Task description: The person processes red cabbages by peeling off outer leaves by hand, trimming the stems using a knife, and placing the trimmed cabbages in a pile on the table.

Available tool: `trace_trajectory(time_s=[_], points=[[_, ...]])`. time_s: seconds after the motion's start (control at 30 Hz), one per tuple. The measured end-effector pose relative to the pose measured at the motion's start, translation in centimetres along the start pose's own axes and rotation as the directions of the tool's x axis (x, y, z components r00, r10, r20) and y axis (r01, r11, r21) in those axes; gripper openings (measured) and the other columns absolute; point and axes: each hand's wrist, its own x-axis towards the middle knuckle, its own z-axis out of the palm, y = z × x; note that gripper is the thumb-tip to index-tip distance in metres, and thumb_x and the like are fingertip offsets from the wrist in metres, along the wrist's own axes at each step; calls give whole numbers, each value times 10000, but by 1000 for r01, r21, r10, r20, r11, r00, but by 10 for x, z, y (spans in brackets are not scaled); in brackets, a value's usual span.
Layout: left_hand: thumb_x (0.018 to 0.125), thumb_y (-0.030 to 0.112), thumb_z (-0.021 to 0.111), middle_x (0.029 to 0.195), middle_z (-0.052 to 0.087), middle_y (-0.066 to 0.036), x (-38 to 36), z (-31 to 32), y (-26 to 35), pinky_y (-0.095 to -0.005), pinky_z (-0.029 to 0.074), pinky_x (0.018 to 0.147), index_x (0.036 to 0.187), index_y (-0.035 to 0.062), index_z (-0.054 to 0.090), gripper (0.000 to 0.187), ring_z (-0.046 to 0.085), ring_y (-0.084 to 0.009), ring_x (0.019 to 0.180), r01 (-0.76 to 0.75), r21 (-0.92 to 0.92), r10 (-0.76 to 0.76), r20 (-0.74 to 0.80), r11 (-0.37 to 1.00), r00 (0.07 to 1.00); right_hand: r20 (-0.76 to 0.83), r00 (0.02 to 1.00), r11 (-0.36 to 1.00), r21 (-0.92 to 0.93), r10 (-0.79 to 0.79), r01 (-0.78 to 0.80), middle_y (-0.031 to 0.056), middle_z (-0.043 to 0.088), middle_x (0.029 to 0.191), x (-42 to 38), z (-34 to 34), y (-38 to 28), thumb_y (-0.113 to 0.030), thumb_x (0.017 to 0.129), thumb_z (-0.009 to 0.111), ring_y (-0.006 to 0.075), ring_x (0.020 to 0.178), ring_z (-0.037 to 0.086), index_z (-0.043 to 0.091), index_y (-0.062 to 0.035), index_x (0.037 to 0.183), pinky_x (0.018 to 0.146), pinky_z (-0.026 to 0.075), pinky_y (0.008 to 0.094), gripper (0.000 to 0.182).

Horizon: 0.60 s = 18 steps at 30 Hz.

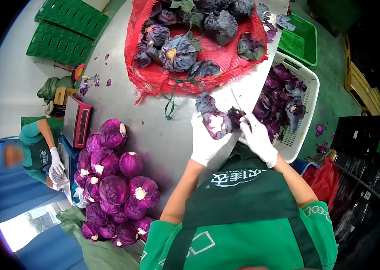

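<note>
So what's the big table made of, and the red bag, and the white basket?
The grey table looks like bare metal, likely stainless steel: smooth with a dull sheen. The red bag under the cabbages seems to be woven plastic netting; you can see its open mesh and frayed edge. The white slotted basket looks like moulded hard plastic, with even slots in its walls.

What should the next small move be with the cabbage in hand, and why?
Probably draw the knife through the loose dark leaves beside the cut stem. The left hand holds the cabbage stem-up at the table edge, the right hand has the blade there, and the basket of trimmings sits just beyond.
</note>
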Motion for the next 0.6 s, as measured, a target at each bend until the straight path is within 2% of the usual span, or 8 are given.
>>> trace_trajectory(time_s=[0.07,0.13,0.2,0.27,0.37,0.47,0.53,0.6], points=[[592,309,919,1255,366,-208,-9,6,-10,-466,397,1023,1312,7,361,960,406,-355,1223,315,-382,-301,97,869,949,69,988,986,-99,138,-131,214,677,973,-12,0,-15,-244,1002,520,381,834,675,611,-52,1181,748,541,429,278],[610,324,911,1306,310,-228,-13,5,-10,-467,411,1018,1369,-3,323,1014,392,-355,1251,273,-274,-257,92,922,962,144,986,986,-152,85,-63,226,678,1080,-17,-2,-26,-280,1022,471,375,955,669,527,-47,1364,848,526,419,417],[634,344,861,1273,337,-248,-14,-1,2,-516,386,1030,1422,-38,270,1057,405,-410,1202,201,28,-203,102,979,974,170,985,986,-162,-4,32,235,683,993,-24,6,-21,-284,1022,468,382,893,673,483,-49,1412,798,532,428,456],[628,350,860,1281,286,-265,-19,-7,1,-522,377,1029,1461,0,247,1092,339,-441,1228,214,6,-212,162,977,964,207,978,974,-228,38,11,242,669,861,-26,8,-21,-289,1020,469,395,769,661,452,-63,1442,707,524,451,479],[608,403,884,1306,276,-274,-17,-23,17,-530,344,1060,1474,40,272,1121,274,-445,1257,414,143,-438,320,899,840,244,969,979,-202,51,-1,236,634,744,-30,13,-19,-303,1016,475,394,657,630,411,-74,1474,630,499,472,516],[601,403,897,1340,264,-282,-36,-9,7,-523,343,1075,1466,35,285,1122,281,-452,1285,345,120,-363,198,931,911,265,964,965,-261,34,38,230,624,711,-35,11,-26,-317,1013,472,382,619,620,386,-75,1493,614,494,476,545],[601,359,907,1384,259,-286,-42,3,0,-498,345,1098,1464,10,279,1123,298,-449,1321,343,6,-339,166,939,926,208,974,960,-243,-87,138,229,620,696,-34,11,-21,-315,1015,462,383,602,616,371,-74,1502,608,495,482,551],[595,277,903,1369,323,-240,-49,12,-5,-443,378,1091,1457,-14,270,1108,401,-367,1299,318,-100,-310,85,943,947,418,866,929,-347,275,-127,295,646,973,-27,-6,-47,-240,1021,461,401,805,666,360,-89,1511,760,520,438,522]])
